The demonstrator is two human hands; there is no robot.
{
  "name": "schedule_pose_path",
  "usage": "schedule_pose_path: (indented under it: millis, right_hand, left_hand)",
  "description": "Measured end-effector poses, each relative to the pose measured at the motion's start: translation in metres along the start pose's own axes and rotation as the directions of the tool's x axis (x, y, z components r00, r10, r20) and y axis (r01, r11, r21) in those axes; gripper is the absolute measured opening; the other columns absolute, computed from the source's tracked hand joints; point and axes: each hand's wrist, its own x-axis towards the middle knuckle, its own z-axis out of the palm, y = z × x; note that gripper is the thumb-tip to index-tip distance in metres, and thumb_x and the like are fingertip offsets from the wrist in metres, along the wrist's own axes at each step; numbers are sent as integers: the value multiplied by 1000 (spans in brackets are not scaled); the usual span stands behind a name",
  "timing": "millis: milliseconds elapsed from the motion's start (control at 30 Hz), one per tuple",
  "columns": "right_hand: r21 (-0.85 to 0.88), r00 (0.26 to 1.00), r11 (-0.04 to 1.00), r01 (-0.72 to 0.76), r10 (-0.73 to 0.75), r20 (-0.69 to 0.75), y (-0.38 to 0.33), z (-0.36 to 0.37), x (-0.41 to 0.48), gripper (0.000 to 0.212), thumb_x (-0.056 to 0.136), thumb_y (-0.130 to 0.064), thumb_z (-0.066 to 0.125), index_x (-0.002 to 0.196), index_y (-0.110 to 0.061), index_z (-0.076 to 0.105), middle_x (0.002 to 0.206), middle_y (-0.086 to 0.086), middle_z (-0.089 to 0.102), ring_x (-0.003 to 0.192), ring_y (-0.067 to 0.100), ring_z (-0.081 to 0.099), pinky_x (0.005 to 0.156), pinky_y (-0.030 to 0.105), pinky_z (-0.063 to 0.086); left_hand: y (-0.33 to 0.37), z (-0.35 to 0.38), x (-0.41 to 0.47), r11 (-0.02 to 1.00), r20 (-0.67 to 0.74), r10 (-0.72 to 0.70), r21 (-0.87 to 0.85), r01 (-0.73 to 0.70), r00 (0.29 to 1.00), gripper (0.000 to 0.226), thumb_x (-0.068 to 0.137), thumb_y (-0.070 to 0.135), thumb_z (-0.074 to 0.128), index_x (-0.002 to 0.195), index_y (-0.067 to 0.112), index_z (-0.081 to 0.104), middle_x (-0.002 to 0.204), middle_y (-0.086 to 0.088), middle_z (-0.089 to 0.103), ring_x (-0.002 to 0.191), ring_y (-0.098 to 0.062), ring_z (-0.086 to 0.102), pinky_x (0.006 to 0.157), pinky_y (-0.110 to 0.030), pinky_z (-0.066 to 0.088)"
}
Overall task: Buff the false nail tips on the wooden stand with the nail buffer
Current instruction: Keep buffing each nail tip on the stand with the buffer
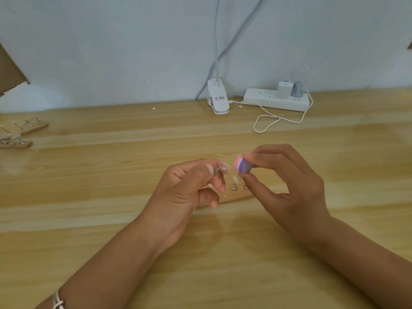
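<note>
My left hand [191, 186] has its grip closed on a small metal peg [216, 171], pinched between thumb and forefinger. The false nail tip [225, 168] on the peg's end points towards my other hand. I hold it up off the desk [111, 197], I think, so that I can turn the tip to the light and meet the buffer squarely.

My right hand [287, 181] grasps the nail buffer [242, 167], a pink and purple block, between thumb and fingertips. Its end sits just beside the tip; whether the two touch I cannot tell. A light fingertip hold suits short, gentle strokes on so small a piece.

The wooden stand [234, 198] lies flat on the desk right under both hands, partly hidden by them. A second tip [234, 179] stands upright on it, close by for its turn.

Away at the left edge lie spare stands [24, 130]. A lamp clamp [218, 101] and a power strip [274, 100] sit at the back by the wall, well apart from the work.
</note>
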Motion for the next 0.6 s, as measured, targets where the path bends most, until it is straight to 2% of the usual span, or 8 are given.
schedule_pose_path:
  millis: [133,233,333,467,600]
  right_hand:
    - [0,994,994,112,-112,-11,-6,3,-3,22,88,1,73,108,-9,72,95,13,69,91,17,63,91,14,42]
    - [-44,996,995,86,-84,41,1,3,-5,17,85,5,73,101,0,75,93,15,68,87,19,63,85,16,46]
    - [-47,1000,999,16,-15,20,6,-1,-1,17,84,5,73,100,0,74,93,15,67,86,22,66,79,29,53]
    - [-17,995,995,93,-93,21,-3,6,-4,17,87,2,72,104,-2,72,93,15,68,87,18,63,87,15,45]
    - [-57,997,997,59,-55,58,5,2,-5,14,85,4,71,99,3,75,92,15,67,85,21,64,82,20,49]
  left_hand:
    - [-3,1,1,999,-34,-25,47,27,999,38,72,32,64,80,-5,70,72,-3,66,63,-14,57,49,-23,44]
    - [-2,1,0,998,-50,-13,61,16,999,29,71,32,64,72,4,72,72,-4,67,63,-14,59,50,-22,44]
    - [-1,0,1,999,-95,-15,44,19,995,30,67,33,65,71,5,74,69,0,67,63,-14,60,48,-22,44]
    - [-2,1,1,997,-75,-31,63,35,997,32,70,32,64,76,2,73,72,-9,67,63,-15,59,50,-22,44]
    - [0,1,0,996,-70,-33,77,39,997,27,69,33,65,68,7,74,74,-5,70,66,-14,63,52,-21,45]
